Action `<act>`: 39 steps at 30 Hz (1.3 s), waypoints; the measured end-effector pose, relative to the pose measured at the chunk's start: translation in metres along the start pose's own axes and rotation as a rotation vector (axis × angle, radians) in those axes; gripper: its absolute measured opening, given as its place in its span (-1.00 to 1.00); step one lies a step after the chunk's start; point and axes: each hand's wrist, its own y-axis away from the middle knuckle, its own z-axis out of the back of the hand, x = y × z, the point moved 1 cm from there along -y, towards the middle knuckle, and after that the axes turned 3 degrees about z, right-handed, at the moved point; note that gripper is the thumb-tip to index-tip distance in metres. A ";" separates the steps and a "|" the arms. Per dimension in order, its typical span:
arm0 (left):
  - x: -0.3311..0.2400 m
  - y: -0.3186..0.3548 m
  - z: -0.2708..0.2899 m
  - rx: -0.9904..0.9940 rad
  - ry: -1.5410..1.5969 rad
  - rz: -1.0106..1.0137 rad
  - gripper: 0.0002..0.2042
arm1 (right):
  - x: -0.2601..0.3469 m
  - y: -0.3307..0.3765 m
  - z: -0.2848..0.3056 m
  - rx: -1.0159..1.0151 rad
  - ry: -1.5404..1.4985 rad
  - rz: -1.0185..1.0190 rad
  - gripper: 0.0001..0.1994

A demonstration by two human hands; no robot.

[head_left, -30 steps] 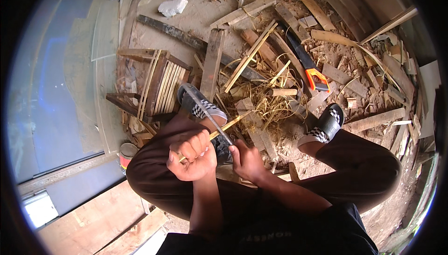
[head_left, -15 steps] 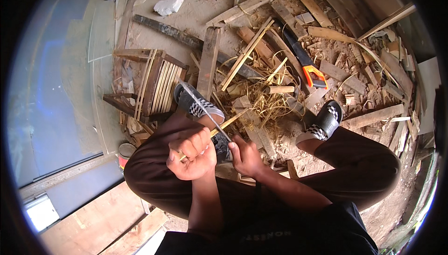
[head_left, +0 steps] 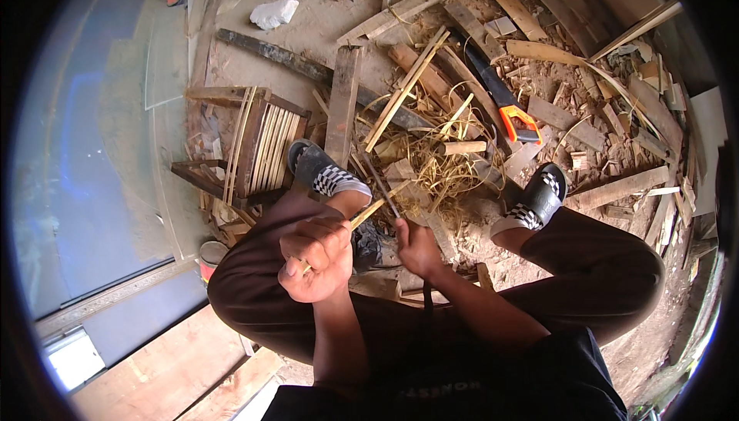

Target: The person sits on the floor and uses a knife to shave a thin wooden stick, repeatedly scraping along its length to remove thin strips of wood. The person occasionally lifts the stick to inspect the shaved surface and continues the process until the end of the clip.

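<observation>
My left hand (head_left: 317,258) is closed in a fist round a thin yellowish bamboo strip (head_left: 368,213), whose far end slants up to the right. In my right hand (head_left: 419,248) is a knife with a long, narrow grey blade (head_left: 382,184); the fingers hide its handle. The blade points up and away to the left, crossing the strip near its far end. Whether the two touch, I cannot tell. Below them lies a pile of curly yellow shavings (head_left: 454,171) between my sandalled feet.
A handsaw (head_left: 517,122) with an orange and black handle lies beyond the shavings. To the left stands a small wooden frame with pale slats (head_left: 271,152). Boards (head_left: 344,105) and wood scraps cover much of the dirt floor. A white stone block (head_left: 274,14) lies farther off.
My right hand has moved right, outward along the strip, with the knife. Its blade now points more steeply away from me. My left hand stays nearly in place, still gripping the strip.
</observation>
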 end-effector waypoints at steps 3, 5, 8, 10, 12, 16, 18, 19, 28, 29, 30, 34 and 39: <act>-0.001 0.002 0.004 -0.026 0.047 -0.001 -0.45 | -0.009 -0.012 0.006 0.077 0.068 -0.100 -0.58; -0.002 0.004 0.006 -0.024 0.036 0.000 -0.45 | 0.014 -0.004 0.006 0.063 0.019 -0.044 -0.58; -0.003 0.003 0.009 -0.014 0.059 0.009 -0.45 | 0.035 0.009 0.009 0.063 -0.037 0.072 -0.60; -0.003 0.002 0.009 -0.022 0.060 0.011 -0.45 | 0.017 0.010 0.004 0.030 -0.064 0.116 -0.60; -0.003 -0.001 0.009 -0.039 0.034 -0.006 -0.45 | -0.010 0.003 0.000 0.039 -0.005 -0.053 -0.61; -0.003 0.005 0.014 -0.129 0.062 -0.017 -0.45 | -0.018 -0.005 -0.005 0.021 0.063 -0.075 -0.63; -0.006 0.004 0.016 -0.118 0.068 -0.032 -0.45 | 0.014 0.000 0.001 0.041 0.005 0.008 -0.63; -0.008 0.007 0.018 -0.036 0.065 0.002 -0.46 | 0.022 0.005 0.002 0.101 0.028 0.063 -0.64; 0.000 0.006 0.014 -0.151 0.101 -0.047 -0.47 | -0.043 -0.007 -0.013 -0.013 0.076 -0.123 -0.50; 0.000 0.006 0.014 -0.142 0.089 -0.051 -0.47 | -0.029 -0.010 -0.013 -0.015 0.031 -0.118 -0.51; -0.001 0.007 0.016 -0.134 0.076 -0.056 -0.47 | -0.015 -0.007 -0.010 0.006 0.009 -0.054 -0.51; -0.004 0.007 0.014 -0.143 0.070 -0.050 -0.47 | -0.009 0.008 -0.009 0.067 -0.004 0.015 -0.52; -0.001 0.008 0.014 -0.077 0.110 -0.026 -0.47 | -0.093 -0.005 -0.014 0.079 0.334 -0.089 -0.50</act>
